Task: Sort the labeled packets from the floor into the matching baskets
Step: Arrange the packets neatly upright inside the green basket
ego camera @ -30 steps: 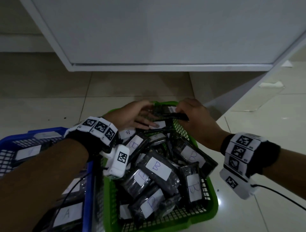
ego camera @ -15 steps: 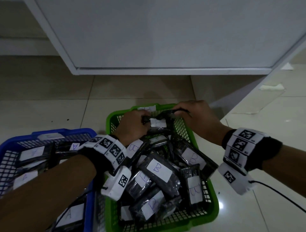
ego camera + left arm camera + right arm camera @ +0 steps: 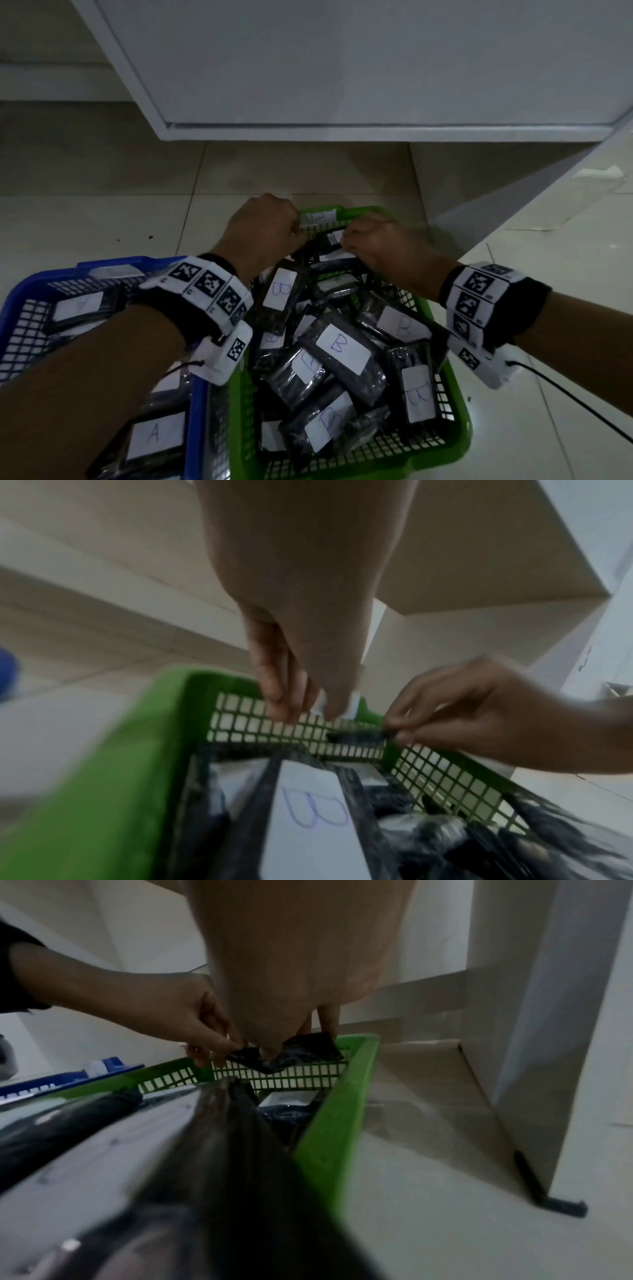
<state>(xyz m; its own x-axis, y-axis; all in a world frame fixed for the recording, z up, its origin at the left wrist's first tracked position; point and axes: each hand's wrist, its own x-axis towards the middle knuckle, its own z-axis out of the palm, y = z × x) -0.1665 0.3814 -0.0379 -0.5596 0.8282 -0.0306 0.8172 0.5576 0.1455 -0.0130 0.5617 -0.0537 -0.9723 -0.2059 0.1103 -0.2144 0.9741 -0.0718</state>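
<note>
A green basket (image 3: 459, 411) is heaped with black packets labelled B (image 3: 342, 346). Both hands meet over its far end, just inside the wall that carries a B tag (image 3: 317, 217). My right hand (image 3: 346, 241) pinches one small black packet (image 3: 330, 238) by its right side; the same packet (image 3: 308, 1047) shows in the right wrist view. My left hand (image 3: 298, 233) is curled, and its fingertips (image 3: 226, 1045) pinch that packet's left corner. The left wrist view shows the packet (image 3: 356, 735) held level against the mesh wall. Its label side is hidden.
A blue basket (image 3: 20, 291) with packets labelled A (image 3: 154, 435) stands against the green one's left side. A white cabinet (image 3: 342, 68) overhangs the floor beyond, with its side panel (image 3: 513, 192) close on the right. A cable (image 3: 582, 404) trails from my right wrist.
Both hands have carried the packet to the far wall of the green basket. My left hand went from flat and open under the packet to curled at its corner.
</note>
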